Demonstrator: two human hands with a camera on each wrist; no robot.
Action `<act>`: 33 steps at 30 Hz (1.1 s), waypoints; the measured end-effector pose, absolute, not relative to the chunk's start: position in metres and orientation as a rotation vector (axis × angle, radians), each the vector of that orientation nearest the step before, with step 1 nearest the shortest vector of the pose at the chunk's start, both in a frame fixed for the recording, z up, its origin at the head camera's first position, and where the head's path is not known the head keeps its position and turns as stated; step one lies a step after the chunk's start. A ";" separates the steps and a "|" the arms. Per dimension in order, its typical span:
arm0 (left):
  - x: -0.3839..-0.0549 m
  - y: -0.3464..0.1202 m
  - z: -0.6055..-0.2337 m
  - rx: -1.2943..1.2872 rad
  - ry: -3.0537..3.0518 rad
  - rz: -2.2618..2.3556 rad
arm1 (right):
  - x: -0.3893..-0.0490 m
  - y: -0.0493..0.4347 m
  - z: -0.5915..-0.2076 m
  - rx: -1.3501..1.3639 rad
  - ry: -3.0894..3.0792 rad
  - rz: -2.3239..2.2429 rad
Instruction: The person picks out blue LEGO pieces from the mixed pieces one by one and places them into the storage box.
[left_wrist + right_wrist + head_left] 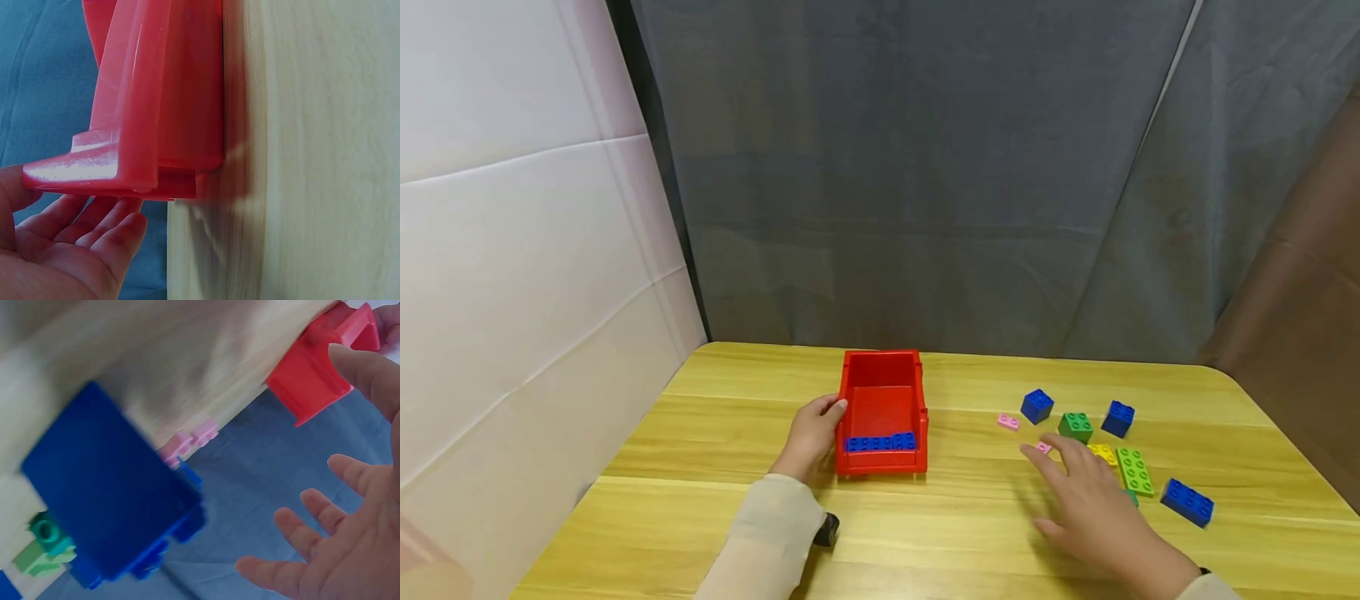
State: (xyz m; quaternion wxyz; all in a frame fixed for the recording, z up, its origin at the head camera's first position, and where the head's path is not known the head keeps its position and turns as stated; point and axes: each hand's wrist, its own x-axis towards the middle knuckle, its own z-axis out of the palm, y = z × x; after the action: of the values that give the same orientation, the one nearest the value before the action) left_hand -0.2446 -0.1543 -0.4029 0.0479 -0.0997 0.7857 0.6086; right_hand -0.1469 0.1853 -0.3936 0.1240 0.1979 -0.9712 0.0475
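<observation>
My left hand [811, 435] grips the left side of a red plastic bin [882, 463], its thumb on the rim. The left wrist view shows the fingers by the outside of the bin's wall [140, 119]. Blue toy bricks [880, 442] lie in a row at the bin's near end. Over the loose bricks my right hand [1090, 508] hovers, fingers spread and holding nothing. A small pink brick [1043, 448] shows just beyond its fingertips, and another pink brick [1008, 422] lies farther left. Part of a dark green brick [1131, 497] is hidden behind this hand.
Around the right hand lie a green brick [1076, 427], a yellow brick [1103, 454], a lime brick [1135, 472] and blue bricks [1037, 406], one long blue brick [1187, 502] farthest right. The wooden table [737, 392] ends at a grey curtain [880, 208].
</observation>
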 end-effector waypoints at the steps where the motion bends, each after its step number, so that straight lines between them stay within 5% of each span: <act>1: -0.245 -0.154 -0.403 -0.303 2.398 1.855 | -0.146 0.188 -0.395 0.572 -2.835 0.140; 33: -0.246 -0.154 -0.404 -0.287 2.425 1.843 | -0.134 0.223 -0.411 0.312 -2.990 0.175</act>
State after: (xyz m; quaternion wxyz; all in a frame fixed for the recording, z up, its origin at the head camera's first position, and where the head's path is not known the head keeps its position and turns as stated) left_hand -0.2465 -0.1541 -0.4037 0.0411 -0.0937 0.7920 0.6019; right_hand -0.1336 0.2231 -0.4111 0.0649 0.1035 -0.9908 0.0581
